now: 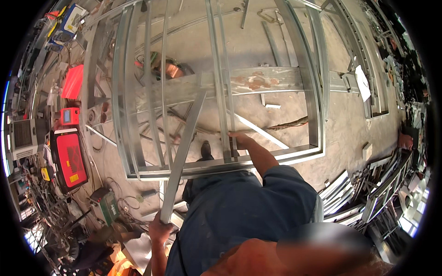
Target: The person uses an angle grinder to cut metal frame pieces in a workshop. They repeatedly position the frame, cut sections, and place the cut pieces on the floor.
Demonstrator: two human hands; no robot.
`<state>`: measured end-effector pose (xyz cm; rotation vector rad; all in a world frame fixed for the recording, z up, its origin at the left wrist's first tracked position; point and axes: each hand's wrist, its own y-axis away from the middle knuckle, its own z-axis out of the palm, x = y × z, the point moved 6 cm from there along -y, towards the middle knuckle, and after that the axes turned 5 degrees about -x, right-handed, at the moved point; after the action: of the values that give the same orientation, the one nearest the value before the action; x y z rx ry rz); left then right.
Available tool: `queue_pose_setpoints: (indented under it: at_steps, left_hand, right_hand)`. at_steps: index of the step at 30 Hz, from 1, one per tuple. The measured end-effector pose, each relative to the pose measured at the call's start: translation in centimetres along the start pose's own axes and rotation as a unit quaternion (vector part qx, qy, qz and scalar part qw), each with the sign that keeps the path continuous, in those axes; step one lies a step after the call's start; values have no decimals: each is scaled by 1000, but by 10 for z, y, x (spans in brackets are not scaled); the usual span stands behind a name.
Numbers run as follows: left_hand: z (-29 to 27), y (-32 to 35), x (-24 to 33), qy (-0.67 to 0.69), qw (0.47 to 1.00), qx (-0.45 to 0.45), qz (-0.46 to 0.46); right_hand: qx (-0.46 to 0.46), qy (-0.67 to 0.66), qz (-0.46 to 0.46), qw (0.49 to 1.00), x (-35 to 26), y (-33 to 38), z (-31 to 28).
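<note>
Currently gripping with the left hand [159, 228] a flat metal bar [187, 140] slanted across the near rail [294, 155] of a metal frame [314, 92]; touching a strut [221, 106] with the right hand [240, 140], well apart, unclear whether closed. Beneath, cables [294, 123] on the floor [281, 108]; leftward, a red-and-black machine [69, 158]; rightward, stacked metal strips [338, 193].

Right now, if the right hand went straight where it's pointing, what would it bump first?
The right hand would probably first meet the long metal bar just to its left. It may already be touching it; depth is hard to tell here.
</note>
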<state>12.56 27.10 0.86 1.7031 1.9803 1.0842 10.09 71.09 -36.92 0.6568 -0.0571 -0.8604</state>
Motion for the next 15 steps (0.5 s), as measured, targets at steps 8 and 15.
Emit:
queue_pose_setpoints:
  at_steps: [8, 15]
  left_hand:
    - [6, 23, 6, -41, 998, 2, -37]
    - [1, 10, -10, -43, 999, -7, -29]
  right_hand:
    - [-58, -28, 53, 996, 12, -10, -1]
    - [-49, -33, 19, 998, -7, 37, 26]
